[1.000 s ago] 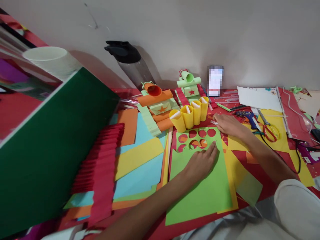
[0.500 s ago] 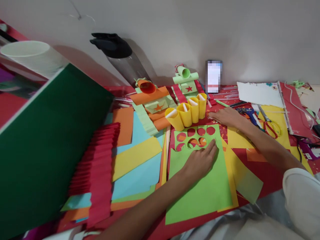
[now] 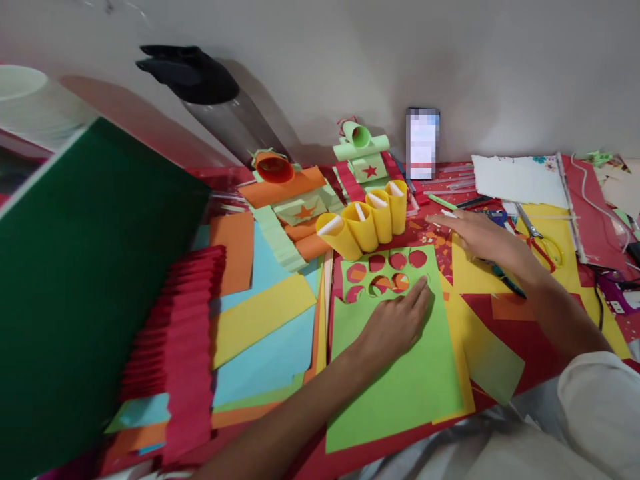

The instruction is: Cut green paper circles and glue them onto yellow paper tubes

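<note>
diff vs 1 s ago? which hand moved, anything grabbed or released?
The right hand slid a little to the right, away from the yellow paper tubes, and now hovers flat over the table near the glue gun. A small white piece shows at its fingertips; whether it is gripped cannot be told. The left hand stayed flat on the green sheet. The camera view shifted slightly.

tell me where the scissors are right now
In the head view the scissors lie on yellow paper at the right of the table, just past the right hand and below the white sheet.
</note>
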{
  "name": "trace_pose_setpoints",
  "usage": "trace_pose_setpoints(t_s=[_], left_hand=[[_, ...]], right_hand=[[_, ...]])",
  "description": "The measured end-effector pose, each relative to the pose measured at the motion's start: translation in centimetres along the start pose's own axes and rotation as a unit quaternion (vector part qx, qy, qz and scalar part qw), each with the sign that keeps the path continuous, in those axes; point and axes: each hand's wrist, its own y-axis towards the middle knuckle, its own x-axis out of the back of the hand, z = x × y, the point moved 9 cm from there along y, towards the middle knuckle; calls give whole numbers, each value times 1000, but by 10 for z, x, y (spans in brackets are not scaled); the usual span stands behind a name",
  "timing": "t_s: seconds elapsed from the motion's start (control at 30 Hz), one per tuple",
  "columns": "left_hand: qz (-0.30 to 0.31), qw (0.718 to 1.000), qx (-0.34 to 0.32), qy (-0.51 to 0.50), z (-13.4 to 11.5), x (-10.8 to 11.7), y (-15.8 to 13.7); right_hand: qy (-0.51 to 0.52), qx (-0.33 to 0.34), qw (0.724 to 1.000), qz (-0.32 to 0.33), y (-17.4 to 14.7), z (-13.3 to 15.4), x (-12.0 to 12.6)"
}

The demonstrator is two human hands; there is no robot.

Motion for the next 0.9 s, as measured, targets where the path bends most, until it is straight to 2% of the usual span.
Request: trace_pose_setpoints(t_s=[0.07, 0.1, 0.17, 0.27, 0.3, 0.33, 0.4, 0.53, 0.6, 0.73, 0.9], left_hand=[[4, 1000, -2, -1, 0, -1, 0], [3, 1000, -2, -1, 0, 0, 0], [-2, 1000, -2, 2, 1, 1, 1], [-6, 1000, 0, 8, 2, 2, 1], [-7, 1000, 0, 9, 2, 2, 1], [-9, 1000, 1, 10, 2, 3, 0], [-16, 1000, 1, 9, 2, 4, 0], [-30, 1000, -8, 3, 1, 4, 0], [-29, 1000, -12, -1, 0, 3, 0], [-28, 1000, -7, -9, 1, 3, -1], [-8, 1000, -10, -9, 0, 3, -1]], right_hand=[[145, 1, 989, -33, -7, 9, 0], [233, -11, 972, -44, -11, 12, -4], [413, -59, 908, -38, -18, 14, -24], [599, -53, 799, -8, -24, 25, -55], [626, -50, 778, -11, -25, 26, -63], [633, -54, 772, -15, -26, 24, -69], [606, -76, 791, -33, -28, 18, -79], [484, -126, 862, -85, -37, 4, -83], [439, -127, 885, -87, -40, 5, -82], [399, -124, 905, -76, -42, 7, -82], [377, -139, 910, -99, -44, 3, -81]])
